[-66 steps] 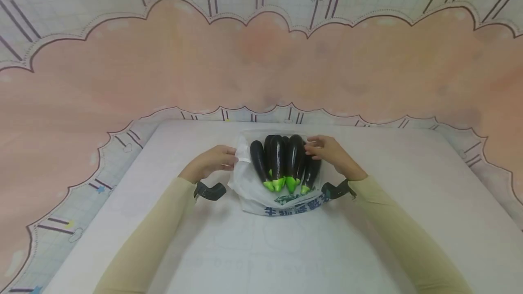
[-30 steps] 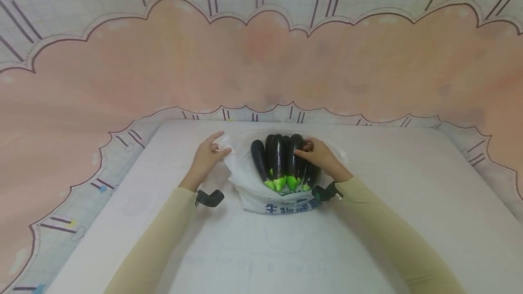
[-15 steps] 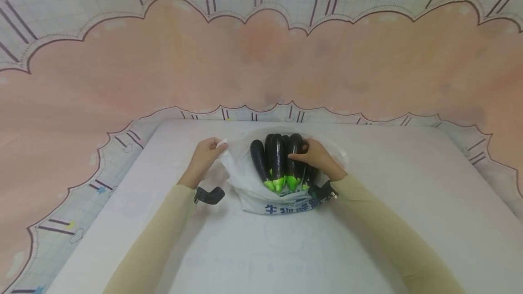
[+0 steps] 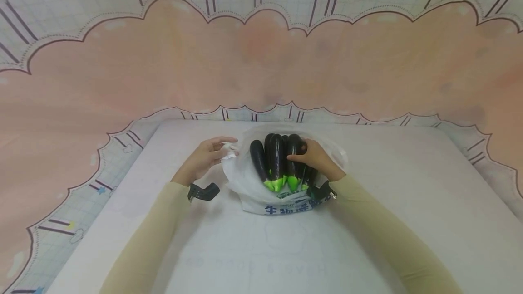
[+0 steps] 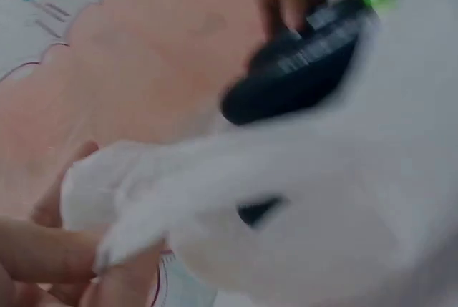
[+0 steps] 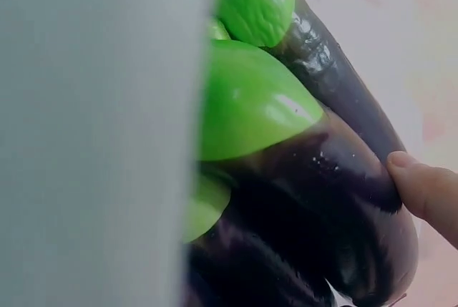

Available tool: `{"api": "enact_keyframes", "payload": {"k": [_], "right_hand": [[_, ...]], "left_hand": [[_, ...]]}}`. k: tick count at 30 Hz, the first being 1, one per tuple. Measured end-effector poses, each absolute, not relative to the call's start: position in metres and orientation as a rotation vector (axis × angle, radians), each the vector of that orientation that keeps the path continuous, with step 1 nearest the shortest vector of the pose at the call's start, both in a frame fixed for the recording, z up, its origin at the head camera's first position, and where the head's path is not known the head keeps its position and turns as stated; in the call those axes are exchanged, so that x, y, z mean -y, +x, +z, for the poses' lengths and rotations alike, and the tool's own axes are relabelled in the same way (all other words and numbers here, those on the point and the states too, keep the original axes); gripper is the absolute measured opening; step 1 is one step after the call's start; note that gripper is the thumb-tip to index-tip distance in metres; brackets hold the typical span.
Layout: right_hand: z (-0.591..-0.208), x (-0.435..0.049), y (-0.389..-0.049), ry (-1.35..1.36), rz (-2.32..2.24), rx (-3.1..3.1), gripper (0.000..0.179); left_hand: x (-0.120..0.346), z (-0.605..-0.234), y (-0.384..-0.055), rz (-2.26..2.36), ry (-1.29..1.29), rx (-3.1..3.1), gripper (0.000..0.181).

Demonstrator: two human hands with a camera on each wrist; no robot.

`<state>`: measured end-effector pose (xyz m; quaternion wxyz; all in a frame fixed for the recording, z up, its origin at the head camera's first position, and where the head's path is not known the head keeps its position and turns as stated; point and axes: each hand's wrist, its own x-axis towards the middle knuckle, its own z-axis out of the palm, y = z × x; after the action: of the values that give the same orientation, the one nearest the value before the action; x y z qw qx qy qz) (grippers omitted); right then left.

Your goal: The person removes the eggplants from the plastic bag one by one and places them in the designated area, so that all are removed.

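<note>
Several glossy dark-purple eggplants [image 4: 277, 160] with bright green caps lie side by side in a white plastic bag [image 4: 239, 187] with blue lettering, caps toward me. My left hand [image 4: 200, 160] pinches the bag's left edge; in the left wrist view the thin plastic [image 5: 215, 178] runs from between the fingers [image 5: 50, 253]. On the other side, my right hand [image 4: 319, 159] grips an eggplant [image 4: 293, 167] near its rounded far end. The right wrist view has the thumb [image 6: 429, 189] against the dark skin, while the other fingers are hidden.
The bag rests on a white table [image 4: 249, 253]. Behind it hangs a peach-coloured cloth [image 4: 261, 67] with a scalloped printed border. Dark wrist cameras [image 4: 204, 191] sit near the bag on both sides. A blurred pale sheet [image 6: 100, 135] covers the right wrist view's left side.
My left hand has taken the bag's edge, drawn it outward, and now shifted slightly back right. My right hand has moved left onto an eggplant. The eggplants lie almost where they were.
</note>
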<state>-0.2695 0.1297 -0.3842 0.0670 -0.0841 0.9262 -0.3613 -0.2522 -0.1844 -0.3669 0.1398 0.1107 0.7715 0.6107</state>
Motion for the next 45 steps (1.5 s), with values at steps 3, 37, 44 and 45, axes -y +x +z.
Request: {"api": "enact_keyframes", "payload": {"k": [3,37,44,45], "right_hand": [[-0.384,-0.13,-0.27,-0.248,-1.094,-2.783,0.077],[-0.384,-0.122,-0.255,-0.325,-1.029,-2.885,0.059],[-0.383,-0.127,-0.259,-0.199,-1.204,-2.704,0.063],[-0.383,-0.129,-0.259,-0.183,-1.225,-2.688,0.064]], "left_hand": [[0.181,-0.373,-0.253,1.659,0.279,-2.44,0.034],[0.187,-0.358,-0.239,1.895,0.071,-2.166,0.055],[0.178,-0.364,-0.245,1.843,0.036,-2.381,0.043],[0.178,-0.365,-0.246,1.824,0.027,-2.412,0.041]]}}
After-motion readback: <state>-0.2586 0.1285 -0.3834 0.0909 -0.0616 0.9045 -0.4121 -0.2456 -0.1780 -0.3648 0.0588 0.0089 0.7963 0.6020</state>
